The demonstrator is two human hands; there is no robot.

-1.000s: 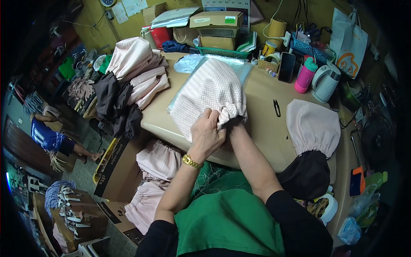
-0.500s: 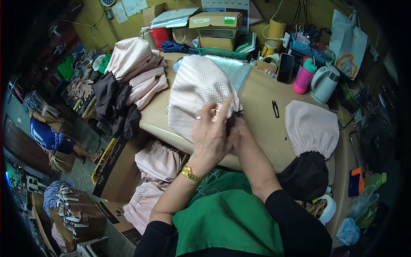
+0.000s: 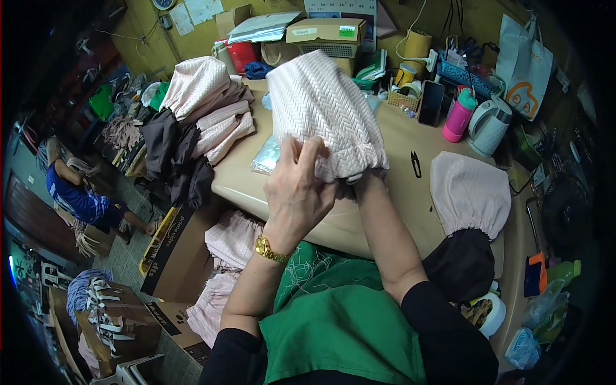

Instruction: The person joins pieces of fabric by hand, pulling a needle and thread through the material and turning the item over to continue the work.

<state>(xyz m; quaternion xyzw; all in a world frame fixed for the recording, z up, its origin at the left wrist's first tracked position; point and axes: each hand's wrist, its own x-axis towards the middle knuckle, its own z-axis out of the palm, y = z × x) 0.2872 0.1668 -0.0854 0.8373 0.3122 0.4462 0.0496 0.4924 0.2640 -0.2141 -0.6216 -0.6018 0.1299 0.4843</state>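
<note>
A pale pink cloth bag (image 3: 321, 109) with a woven zigzag pattern is held up over the table, its gathered opening toward me. My left hand (image 3: 298, 183), wearing a ring and with a gold watch at the wrist, pinches the near left edge of the cloth. Through the opening goes my right hand (image 3: 371, 183); only the wrist end shows, and the fingers are hidden inside. A similar pink bag (image 3: 470, 192) lies to the right, with dark lining (image 3: 459, 263) spread out from its gathered mouth.
Black thread snips (image 3: 416, 164) lie on the tan table (image 3: 401, 199). Clear plastic sleeves (image 3: 264, 157) sit partly under the raised bag. Along the back right stand a phone (image 3: 430, 102), a pink bottle (image 3: 457, 117) and a kettle (image 3: 489, 126). More pink bags (image 3: 205, 90) are piled left.
The bag has risen and shifted right, and my right hand has gone deeper into its opening. My left hand has moved left and closed on the cloth edge.
</note>
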